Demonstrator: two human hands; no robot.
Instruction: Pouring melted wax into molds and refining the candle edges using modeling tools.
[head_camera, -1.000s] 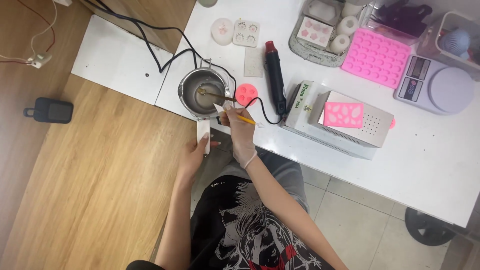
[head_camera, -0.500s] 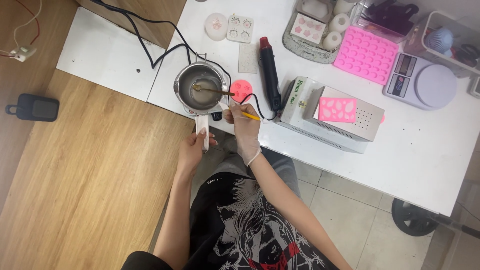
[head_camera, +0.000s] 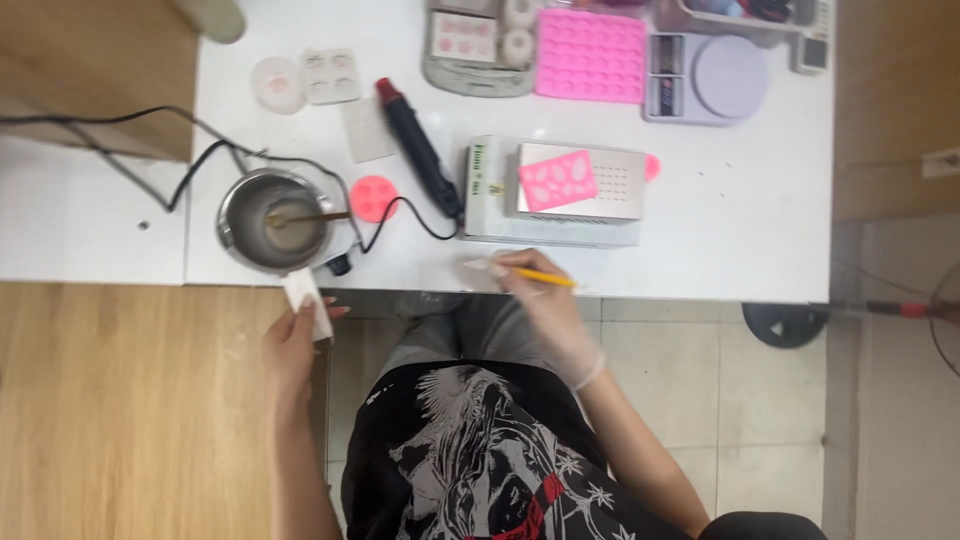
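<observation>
Since the last frame the right hand (head_camera: 535, 295) has slid away from the pot (head_camera: 272, 220) to the bench (head_camera: 720, 210) edge, fingers pinched on a yellow pencil (head_camera: 545, 277). It lies nearly flat, long axis left-right. The left hand (head_camera: 292, 340) grips a white paper (head_camera: 308, 300) just below the pot, probably to steady it.

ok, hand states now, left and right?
Left hand: closed on the white handle of the small metal pot.
Right hand: gloved, closed on a yellow pencil-like tool.
</observation>
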